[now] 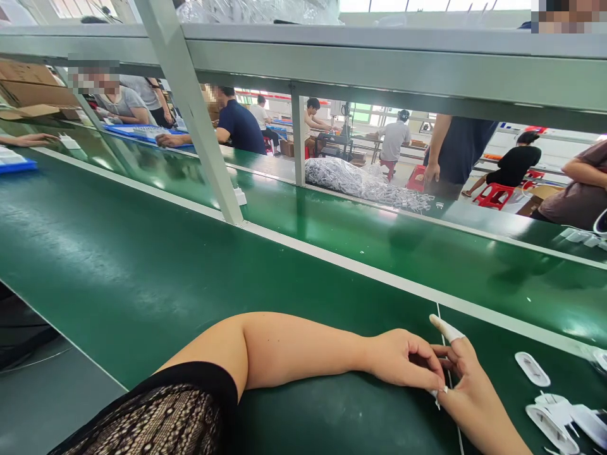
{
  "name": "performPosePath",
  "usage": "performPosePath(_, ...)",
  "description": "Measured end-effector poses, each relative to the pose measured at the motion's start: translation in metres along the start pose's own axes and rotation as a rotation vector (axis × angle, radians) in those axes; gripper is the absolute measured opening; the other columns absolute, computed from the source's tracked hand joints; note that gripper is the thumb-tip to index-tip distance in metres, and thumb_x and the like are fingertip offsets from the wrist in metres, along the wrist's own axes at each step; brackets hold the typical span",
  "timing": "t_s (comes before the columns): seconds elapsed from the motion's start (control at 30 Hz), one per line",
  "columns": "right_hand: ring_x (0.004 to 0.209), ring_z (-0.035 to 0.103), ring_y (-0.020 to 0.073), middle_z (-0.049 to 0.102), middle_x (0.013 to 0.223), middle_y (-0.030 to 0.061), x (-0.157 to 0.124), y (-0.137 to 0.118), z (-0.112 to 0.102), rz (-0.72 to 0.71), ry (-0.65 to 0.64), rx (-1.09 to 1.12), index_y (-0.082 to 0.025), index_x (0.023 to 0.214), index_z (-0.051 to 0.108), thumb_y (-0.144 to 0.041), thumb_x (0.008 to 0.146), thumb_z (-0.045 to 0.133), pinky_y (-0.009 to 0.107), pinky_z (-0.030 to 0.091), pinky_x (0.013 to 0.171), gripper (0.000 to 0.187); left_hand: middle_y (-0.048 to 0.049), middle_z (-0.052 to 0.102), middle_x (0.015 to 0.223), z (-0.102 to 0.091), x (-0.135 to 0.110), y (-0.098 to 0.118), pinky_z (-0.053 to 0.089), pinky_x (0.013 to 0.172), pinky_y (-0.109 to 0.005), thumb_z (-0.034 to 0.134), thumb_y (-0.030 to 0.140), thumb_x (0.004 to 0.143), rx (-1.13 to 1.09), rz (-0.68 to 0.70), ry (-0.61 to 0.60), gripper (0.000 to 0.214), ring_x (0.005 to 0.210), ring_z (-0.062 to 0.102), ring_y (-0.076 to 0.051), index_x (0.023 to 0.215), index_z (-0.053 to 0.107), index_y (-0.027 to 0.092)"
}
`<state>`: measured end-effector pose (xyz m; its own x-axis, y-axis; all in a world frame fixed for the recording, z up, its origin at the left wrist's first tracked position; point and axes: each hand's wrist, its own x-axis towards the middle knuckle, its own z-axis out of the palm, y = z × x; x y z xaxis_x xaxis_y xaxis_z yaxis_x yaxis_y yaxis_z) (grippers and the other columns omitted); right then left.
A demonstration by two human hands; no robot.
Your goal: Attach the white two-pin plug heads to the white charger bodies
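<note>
- Worktable, green, white strip along its far edge.
- Bag of clear plastic parts, beyond the strip, partly spilled.
- Left hand, reaching in from the left; thumb and fingers bent together, meeting the right hand. Firmness of pinch: cannot tell.
- Right hand, from lower right; one finger outstretched, others curled. Grasp: cannot tell.
- Pile of white oval casings, on the table right of the right hand, lying at mixed angles.
- Single white oval casing, just beyond the pile; long axis from upper left to lower right.
- Finger cot, white, on the outstretched finger, pointing up and left.
- Small white piece, at the meeting fingertips; visible end points downward, remainder hidden.
</note>
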<state>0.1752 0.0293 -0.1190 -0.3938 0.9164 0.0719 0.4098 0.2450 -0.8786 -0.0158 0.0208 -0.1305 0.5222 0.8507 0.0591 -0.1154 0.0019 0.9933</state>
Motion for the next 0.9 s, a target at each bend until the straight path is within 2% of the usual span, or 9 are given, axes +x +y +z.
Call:
performPosePath(0.17, 0.114, 0.071, 0.0255, 0.054, 0.140, 0.0096, -0.001, -0.001, 0.002, -0.056, 0.023, -0.066, -0.033, 0.152, 0.049, -0.024, 0.077, 0.062, 0.037, 0.064, 0.088, 0.077, -0.0044, 0.079, 0.117, 0.000, 0.002, -0.002, 0.043, 0.121, -0.030, 0.079, 0.025, 0.087, 0.046, 0.007, -0.024, 0.009, 0.132, 0.067, -0.023, 0.083, 0.076, 0.018)
performPosePath(0.27, 0.111, 0.071, 0.0248, 0.054, 0.139, 0.0096, -0.003, -0.003, 0.005, -0.064, 0.016, -0.089, -0.032, 0.150, 0.052, -0.023, 0.078, 0.059, 0.038, 0.064, 0.087, 0.073, -0.0028, 0.078, 0.123, 0.000, 0.003, -0.003, 0.039, 0.125, -0.032, 0.075, 0.020, 0.086, 0.090, 0.000, -0.037, 0.004, 0.134, 0.065, -0.024, 0.084, 0.078, 0.018)
performPosePath(0.57, 0.106, 0.072, 0.0238, 0.057, 0.137, 0.0093, 0.000, 0.003, 0.003, -0.099, 0.025, -0.131, -0.032, 0.148, 0.057, -0.027, 0.085, 0.059, 0.036, 0.064, 0.083, 0.064, -0.0004, 0.076, 0.125, 0.002, 0.001, 0.009, 0.036, 0.127, -0.031, 0.074, 0.022, 0.090, 0.100, -0.030, -0.026, 0.006, 0.136, 0.063, -0.023, 0.086, 0.077, 0.019)
performPosePath(0.63, 0.105, 0.073, 0.0236, 0.058, 0.136, 0.0095, 0.000, 0.004, 0.002, -0.095, 0.037, -0.147, -0.032, 0.148, 0.058, -0.031, 0.088, 0.060, 0.035, 0.064, 0.081, 0.060, -0.0007, 0.076, 0.120, 0.002, 0.000, 0.011, 0.040, 0.124, -0.031, 0.076, 0.024, 0.089, 0.089, -0.047, -0.007, 0.005, 0.129, 0.067, -0.022, 0.087, 0.076, 0.019)
performPosePath(0.73, 0.105, 0.073, 0.0239, 0.059, 0.137, 0.0092, 0.001, 0.003, 0.002, -0.095, 0.062, -0.160, -0.033, 0.146, 0.059, -0.038, 0.091, 0.063, 0.035, 0.065, 0.082, 0.056, -0.0009, 0.074, 0.100, 0.004, -0.001, 0.011, 0.050, 0.112, -0.036, 0.081, 0.027, 0.087, 0.083, -0.091, 0.056, 0.011, 0.103, 0.071, -0.020, 0.089, 0.073, 0.019)
performPosePath(0.8, 0.106, 0.073, 0.0251, 0.060, 0.137, 0.0092, 0.000, 0.002, 0.002, -0.103, 0.074, -0.165, -0.033, 0.144, 0.060, -0.041, 0.091, 0.065, 0.036, 0.065, 0.083, 0.054, 0.0006, 0.069, 0.089, 0.004, -0.001, 0.010, 0.055, 0.099, -0.038, 0.085, 0.028, 0.083, 0.078, -0.119, 0.099, 0.020, 0.087, 0.066, -0.017, 0.089, 0.069, 0.019)
performPosePath(0.9, 0.108, 0.073, 0.0264, 0.061, 0.137, 0.0093, -0.001, -0.002, 0.002, -0.102, 0.091, -0.170, -0.034, 0.143, 0.060, -0.044, 0.092, 0.065, 0.037, 0.064, 0.082, 0.053, 0.0022, 0.066, 0.084, 0.005, -0.001, 0.011, 0.053, 0.086, -0.033, 0.088, 0.026, 0.081, 0.058, -0.141, 0.119, 0.027, 0.078, 0.061, -0.014, 0.088, 0.063, 0.020)
